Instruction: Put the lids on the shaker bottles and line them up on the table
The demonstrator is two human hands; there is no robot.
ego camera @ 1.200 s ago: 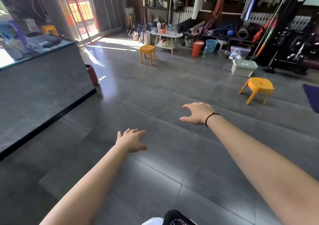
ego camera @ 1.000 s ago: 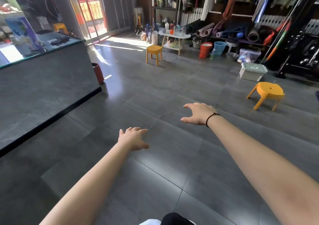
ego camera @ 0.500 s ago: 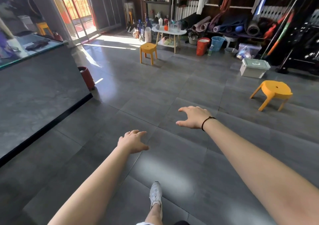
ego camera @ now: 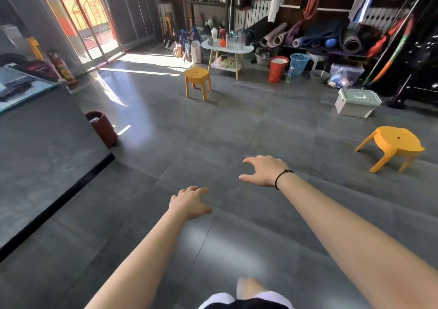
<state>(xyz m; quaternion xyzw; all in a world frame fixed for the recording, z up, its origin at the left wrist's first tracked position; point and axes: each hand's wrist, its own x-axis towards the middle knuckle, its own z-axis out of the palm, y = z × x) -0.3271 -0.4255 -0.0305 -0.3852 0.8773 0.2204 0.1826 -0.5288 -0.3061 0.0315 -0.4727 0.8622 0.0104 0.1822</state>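
Both the left hand [ego camera: 189,203] and right hand [ego camera: 263,171] are spread and empty, the shaker bottles [ego camera: 231,38] stand well off on the white table [ego camera: 227,47], and the yellow stool [ego camera: 197,81] just before it could trip the approach.

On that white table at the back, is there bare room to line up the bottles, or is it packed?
The white table looks crowded: bottles fill its top from end to end, with only thin bare rim at the front. Too far to judge gaps. Both stools have bare seats. Left hand and right hand are empty.
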